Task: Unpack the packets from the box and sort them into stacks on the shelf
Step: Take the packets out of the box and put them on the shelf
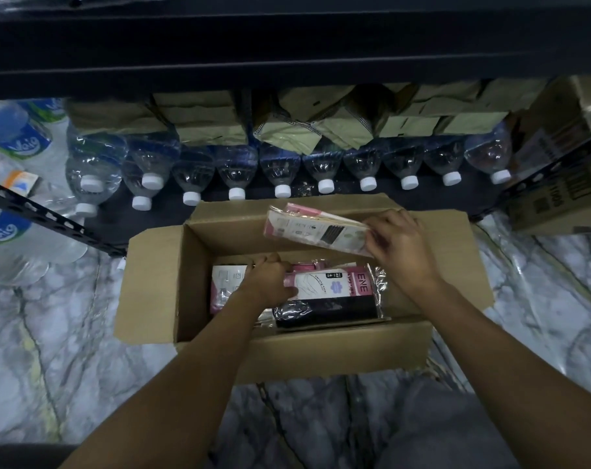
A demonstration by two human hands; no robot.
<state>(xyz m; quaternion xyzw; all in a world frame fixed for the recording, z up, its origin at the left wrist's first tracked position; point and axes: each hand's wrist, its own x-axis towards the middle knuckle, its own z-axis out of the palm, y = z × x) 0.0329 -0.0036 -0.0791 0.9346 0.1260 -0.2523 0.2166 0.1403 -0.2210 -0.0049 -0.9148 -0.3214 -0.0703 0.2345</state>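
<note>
Because the dark metal shelf (287,45) is where the stacks must go, the open cardboard box (321,346) stands on the marble floor (67,333) right at its foot, with its flaps spread so both arms can reach in. On the lowest level a row of water bottles (236,167) lies with caps toward the person. Brown paper bags (287,130) are piled on top of them, so free space there looks scarce. Several packets (324,286) remain inside the box, pink-and-white ones lying flat beside a black packet (327,311) in clear wrap. The left hand (267,282) is down among them, its fingers dipping over the far edge of a pink-and-white one; whether it has closed on anything cannot be told. The right hand (402,245) pinches a lifted packet (307,228) by its right end between thumb and fingers. That packet juts out to the left of the grip, tilted, above the box's far wall and clear of the rest, probably held aside to leave room for the left hand's pick.
</note>
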